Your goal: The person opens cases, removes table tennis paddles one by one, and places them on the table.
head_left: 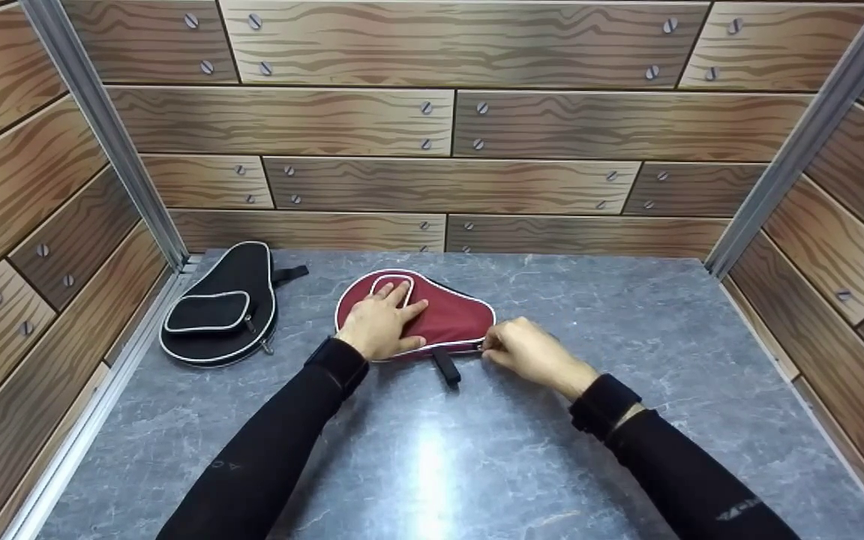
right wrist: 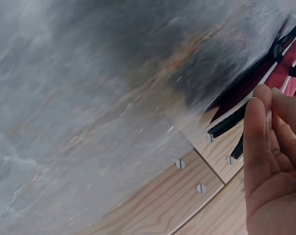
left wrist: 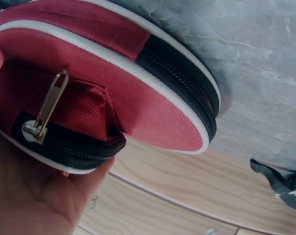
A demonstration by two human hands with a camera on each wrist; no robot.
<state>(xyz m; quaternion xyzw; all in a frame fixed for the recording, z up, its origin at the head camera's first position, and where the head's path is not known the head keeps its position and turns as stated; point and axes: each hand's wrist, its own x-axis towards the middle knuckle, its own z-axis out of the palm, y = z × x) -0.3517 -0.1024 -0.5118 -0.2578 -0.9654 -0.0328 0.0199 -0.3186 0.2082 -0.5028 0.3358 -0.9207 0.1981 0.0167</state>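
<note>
At the left, a black case (head_left: 241,274) lies on the table (head_left: 672,360), touched by neither hand. Near the middle lies the red case (head_left: 451,311), rounded end leftward; the left hand (head_left: 378,324) rests on it, fingers spread across its face and pocket (left wrist: 60,132), gripping nothing. A black strap (head_left: 445,366) sticks out from its near edge. At the narrow right end, the right hand (head_left: 526,349) has its fingers pinched together, apparently on the zip pull, which they largely hide. The step in hand looks like working that zip; the next move seems to call for pinning the case while drawing the pull along the seam, direction unclear. The table is grey and marbled, with central glare; wood-plank-patterned walls (head_left: 357,120) close in left, back and right, with metal posts (head_left: 106,127) at the corners.
</note>
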